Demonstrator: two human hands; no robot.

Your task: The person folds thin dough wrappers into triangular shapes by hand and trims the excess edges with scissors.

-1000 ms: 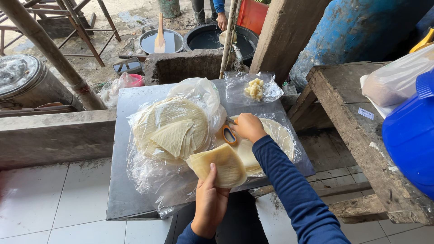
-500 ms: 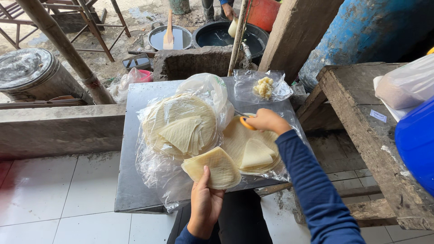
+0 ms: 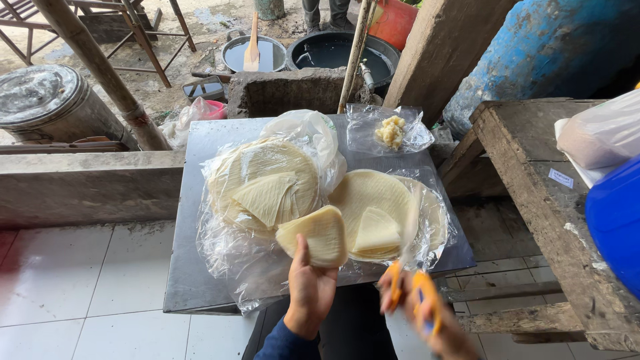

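Clearly the left hand grips a thin wedge-shaped stack of wrappers, light, floppy, tearable, best pinched at its near edge; the blurred right hand closes around orange scissors.

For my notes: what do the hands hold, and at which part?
Left hand holds a wedge stack of wrappers by its narrow lower end. Right hand, blurred, holds orange scissors by the handles.
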